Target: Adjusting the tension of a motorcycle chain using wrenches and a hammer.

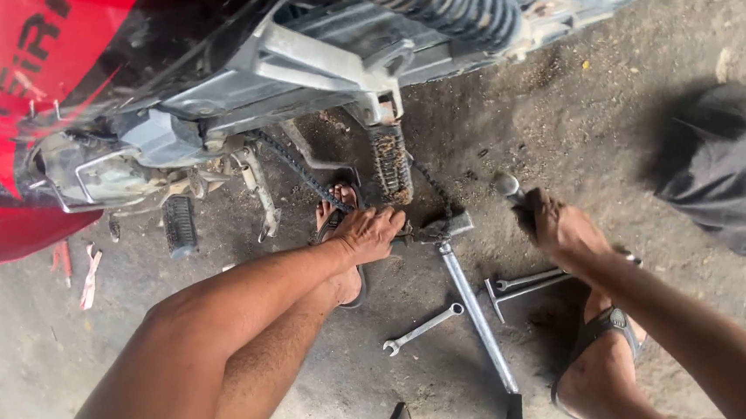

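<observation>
A black, greasy drive chain (pixel 305 174) hangs slack from the underside of the red motorcycle and runs down to the concrete floor, where its lower end lies bunched against the head of a long grey metal bar (pixel 478 313). The bar lies flat on the floor, slanting away from the chain. A short hammer (pixel 512 193) is raised above it, grey head uppermost.

Combination wrench (pixel 422 329) on dirt floor (pixel 573 101), black cloth (pixel 730 169), red fairing (pixel 26 45), footpeg (pixel 179 224)
</observation>
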